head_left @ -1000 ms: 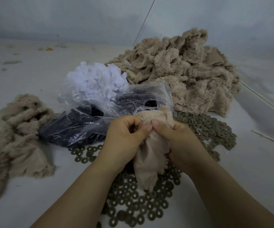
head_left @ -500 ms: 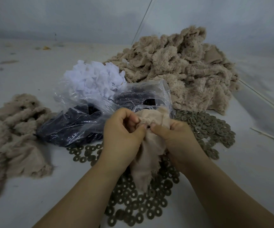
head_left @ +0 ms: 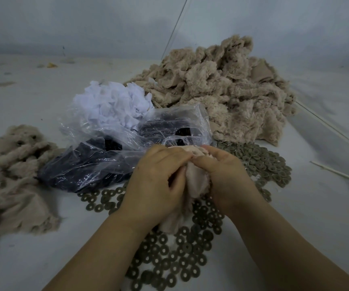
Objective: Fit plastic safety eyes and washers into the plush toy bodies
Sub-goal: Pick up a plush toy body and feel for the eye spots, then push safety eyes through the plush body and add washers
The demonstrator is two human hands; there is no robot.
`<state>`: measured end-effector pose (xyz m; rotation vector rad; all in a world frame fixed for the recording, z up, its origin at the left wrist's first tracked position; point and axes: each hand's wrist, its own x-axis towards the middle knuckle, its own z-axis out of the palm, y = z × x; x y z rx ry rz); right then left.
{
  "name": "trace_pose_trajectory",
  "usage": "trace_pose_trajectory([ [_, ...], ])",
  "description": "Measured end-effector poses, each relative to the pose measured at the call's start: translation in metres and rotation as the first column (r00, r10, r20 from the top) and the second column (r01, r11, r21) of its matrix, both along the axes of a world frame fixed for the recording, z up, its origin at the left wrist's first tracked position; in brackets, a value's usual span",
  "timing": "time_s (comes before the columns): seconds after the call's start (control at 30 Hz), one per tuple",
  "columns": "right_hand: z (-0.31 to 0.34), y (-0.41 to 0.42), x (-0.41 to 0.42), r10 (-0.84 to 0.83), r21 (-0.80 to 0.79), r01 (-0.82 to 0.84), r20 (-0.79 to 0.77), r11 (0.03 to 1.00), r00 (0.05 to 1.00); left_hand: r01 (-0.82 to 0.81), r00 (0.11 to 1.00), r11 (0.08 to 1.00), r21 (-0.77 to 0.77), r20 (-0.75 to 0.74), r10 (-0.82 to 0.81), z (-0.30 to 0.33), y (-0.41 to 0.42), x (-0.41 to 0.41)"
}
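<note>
Both hands hold one beige plush body [head_left: 194, 181], turned inside out, just above the table. My left hand [head_left: 159, 181] grips its left side with curled fingers, and my right hand [head_left: 228, 177] grips the right side, thumb pressed against the fabric at the top. The thumbs nearly meet. Any eye or washer between the fingers is hidden. Round olive washers [head_left: 175, 257] lie scattered under and in front of my hands, with more washers [head_left: 261, 162] heaped to the right. A clear plastic bag of black safety eyes [head_left: 98, 164] lies just behind my left hand.
A big heap of beige plush bodies [head_left: 222, 87] fills the back right. A smaller plush pile [head_left: 12, 171] lies at the left. White fabric scraps [head_left: 112, 103] sit behind the bag. Thin white sticks [head_left: 341, 173] lie at the right on the pale table [head_left: 33, 248].
Both hands have closed tighter over the plush body and the thumbs have come together at its top. The small dark eye seen between the thumbs is now covered.
</note>
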<state>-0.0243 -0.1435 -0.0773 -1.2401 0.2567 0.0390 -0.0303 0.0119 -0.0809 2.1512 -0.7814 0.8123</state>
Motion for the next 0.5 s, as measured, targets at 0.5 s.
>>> trace_pose_trajectory([
  [0.5, 0.019, -0.004, -0.006, 0.139, -0.228, -0.130, 0.024, 0.965, 0.990, 0.088, 0.975, 0.994, 0.070, 0.200, -0.100, 0.000, 0.010, 0.010],
])
